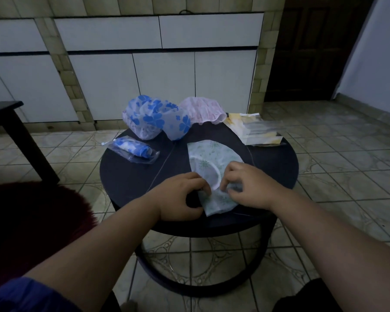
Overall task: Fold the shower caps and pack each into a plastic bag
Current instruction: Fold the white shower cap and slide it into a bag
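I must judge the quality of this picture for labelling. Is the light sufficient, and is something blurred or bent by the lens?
Head view: the light is dim and bluish, yet the green shower cap under both hands stays readable; the plastic bags at the far right of the round table look smeared and soft; the wide lens bends the cabinet lines and floor tiles toward the edges.

A home: tiled floor (pixel 338 163), white cabinets (pixel 164 79), wooden door (pixel 313 52).

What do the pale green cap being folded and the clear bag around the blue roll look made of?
Pale green floral shower cap: thin, soft, matte plastic film, probably; it lies flat and creases under both hands. Clear bag holding the rolled blue cap: glossy transparent plastic; highlights glint and the cap shows through.
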